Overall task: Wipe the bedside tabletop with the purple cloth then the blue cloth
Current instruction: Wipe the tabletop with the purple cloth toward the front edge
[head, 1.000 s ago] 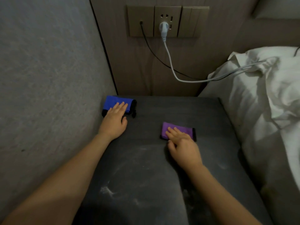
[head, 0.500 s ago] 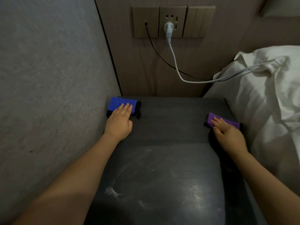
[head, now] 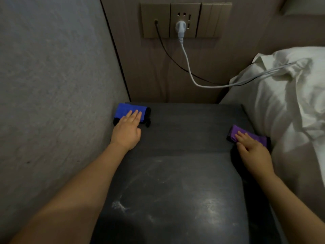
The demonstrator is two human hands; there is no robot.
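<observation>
The dark bedside tabletop (head: 184,138) fills the middle of the view, with pale dust smears on its near half. A folded blue cloth (head: 126,110) with a black edge lies in the far left corner against the wall. My left hand (head: 127,129) lies flat, with straight fingers resting on the blue cloth. A folded purple cloth (head: 253,135) sits at the table's right edge beside the bed. My right hand (head: 251,150) presses on the purple cloth with straight fingers.
A grey wall (head: 52,85) bounds the table on the left. Behind stands a wood panel with a socket plate (head: 184,20); a white cable (head: 190,71) and a black cable run from it to the right. White bedding (head: 290,103) lies close along the right edge.
My right hand has slid the purple cloth from the table's middle to its right edge. My left hand has stayed on the blue cloth.
</observation>
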